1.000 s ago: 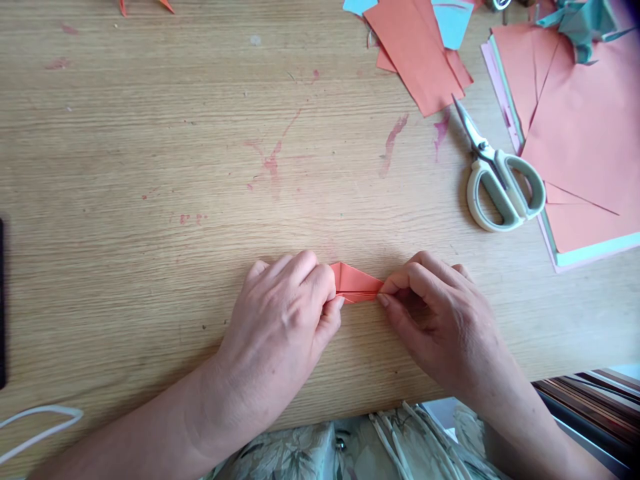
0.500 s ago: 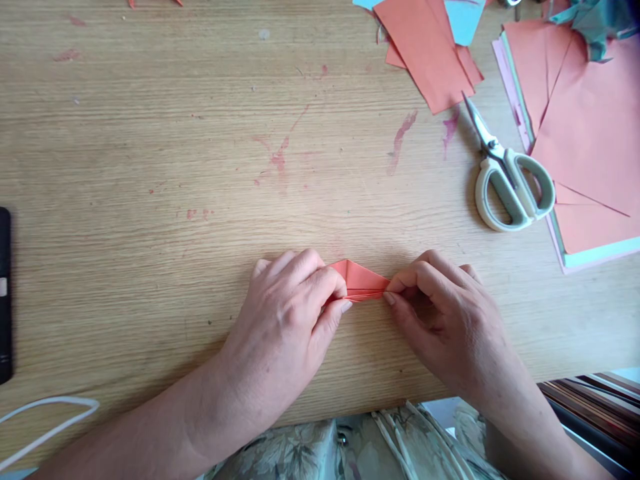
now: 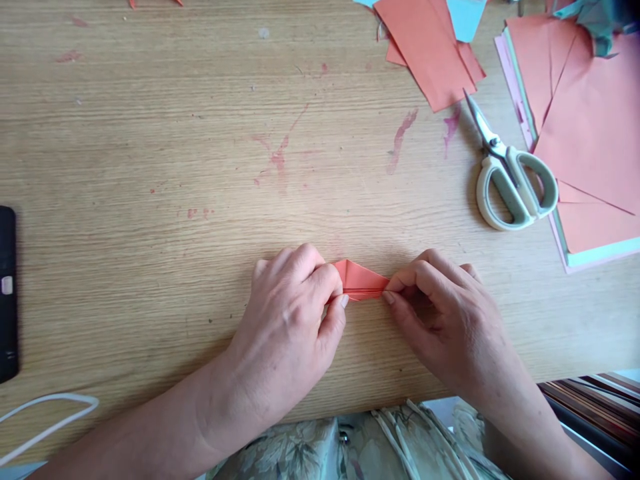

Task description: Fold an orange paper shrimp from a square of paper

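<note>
A small folded piece of orange paper (image 3: 361,280) lies on the wooden table (image 3: 150,153) near its front edge. My left hand (image 3: 290,320) pinches the paper's left end with thumb and curled fingers. The right end is pinched the same way by my right hand (image 3: 445,320). Only the middle of the folded paper shows between the two hands; both ends are hidden under my fingers.
Scissors with pale handles (image 3: 510,180) lie at the right, beside a stack of orange sheets (image 3: 590,127). More orange and blue paper pieces (image 3: 430,47) sit at the top. A black device (image 3: 7,293) and a white cord (image 3: 45,413) are at the left edge.
My left hand's fingers have shifted slightly along the paper's left end, tightening the pinch. The view drifted a little, bringing the black device further into sight. The right hand holds still.
</note>
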A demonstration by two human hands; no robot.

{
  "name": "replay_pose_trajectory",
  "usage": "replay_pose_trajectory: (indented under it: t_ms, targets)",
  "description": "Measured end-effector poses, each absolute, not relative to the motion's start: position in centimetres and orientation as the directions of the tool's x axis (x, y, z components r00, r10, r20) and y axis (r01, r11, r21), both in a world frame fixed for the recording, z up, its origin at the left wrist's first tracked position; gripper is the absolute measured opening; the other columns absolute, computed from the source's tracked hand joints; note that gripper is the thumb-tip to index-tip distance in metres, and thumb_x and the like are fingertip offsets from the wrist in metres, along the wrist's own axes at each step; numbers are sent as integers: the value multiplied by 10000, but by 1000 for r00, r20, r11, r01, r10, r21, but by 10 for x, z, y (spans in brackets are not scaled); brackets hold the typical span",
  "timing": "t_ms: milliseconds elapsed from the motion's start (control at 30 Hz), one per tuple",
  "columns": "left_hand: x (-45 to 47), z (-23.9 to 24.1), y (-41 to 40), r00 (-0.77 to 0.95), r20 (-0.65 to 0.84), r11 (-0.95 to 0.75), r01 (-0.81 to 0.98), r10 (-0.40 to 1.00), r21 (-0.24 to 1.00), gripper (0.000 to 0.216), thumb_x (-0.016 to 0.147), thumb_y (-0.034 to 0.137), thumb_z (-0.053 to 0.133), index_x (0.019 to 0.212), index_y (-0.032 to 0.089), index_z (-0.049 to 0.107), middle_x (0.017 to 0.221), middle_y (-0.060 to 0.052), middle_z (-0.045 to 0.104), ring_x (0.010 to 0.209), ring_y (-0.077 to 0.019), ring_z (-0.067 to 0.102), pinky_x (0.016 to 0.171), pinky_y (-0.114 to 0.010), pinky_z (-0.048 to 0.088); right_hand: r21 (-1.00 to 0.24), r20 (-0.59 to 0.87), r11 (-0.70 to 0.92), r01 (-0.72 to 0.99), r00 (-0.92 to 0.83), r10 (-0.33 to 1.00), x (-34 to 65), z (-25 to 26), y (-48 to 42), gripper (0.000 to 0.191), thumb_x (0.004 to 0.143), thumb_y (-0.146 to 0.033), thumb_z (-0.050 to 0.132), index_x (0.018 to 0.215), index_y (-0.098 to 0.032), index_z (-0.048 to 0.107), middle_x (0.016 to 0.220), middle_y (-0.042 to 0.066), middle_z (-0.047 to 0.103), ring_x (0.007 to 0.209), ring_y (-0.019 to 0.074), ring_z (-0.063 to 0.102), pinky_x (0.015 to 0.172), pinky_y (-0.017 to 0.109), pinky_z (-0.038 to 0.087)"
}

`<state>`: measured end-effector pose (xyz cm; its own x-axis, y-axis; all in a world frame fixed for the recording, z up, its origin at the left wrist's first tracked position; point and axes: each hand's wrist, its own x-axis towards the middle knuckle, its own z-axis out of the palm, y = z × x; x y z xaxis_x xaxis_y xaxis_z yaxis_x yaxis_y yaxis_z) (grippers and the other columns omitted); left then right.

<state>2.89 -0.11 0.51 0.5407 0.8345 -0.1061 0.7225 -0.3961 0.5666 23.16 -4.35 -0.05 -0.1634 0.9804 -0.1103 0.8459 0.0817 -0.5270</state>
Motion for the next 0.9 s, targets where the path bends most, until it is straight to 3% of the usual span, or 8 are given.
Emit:
replay_pose_trajectory:
  t_ms: [200, 667, 900]
  targets:
    - [33, 6, 0, 539, -142, -421, 773, 830, 473, 181, 901, 108, 495, 744, 188, 535, 871, -62, 594, 811, -216, 548, 701, -378, 404, -525, -105, 78, 848, -156, 982, 231, 0, -43, 138, 955, -199, 541, 822, -218, 570, 796, 4, 570, 678, 161, 506, 699, 359, 314]
    - [33, 6, 3, 575, -156, -472, 775, 803, 420, 191, 909, 115, 523, 736, 193, 504, 870, -58, 571, 821, -236, 560, 718, -394, 390, -516, -125, 65, 854, -151, 981, 229, 0, -43, 120, 955, -206, 540, 837, -215, 564, 800, 4, 555, 716, 180, 525, 704, 359, 313]
    - [33, 6, 4, 574, -164, -478, 782, 802, 400, 177, 912, 118, 539, 751, 189, 519, 885, -61, 580, 803, -223, 554, 708, -378, 379, -397, -112, 84, 914, -139, 984, 222, 0, -44, 242, 949, -416, 619, 834, -215, 549, 824, 20, 572, 759, 211, 561, 730, 365, 336]
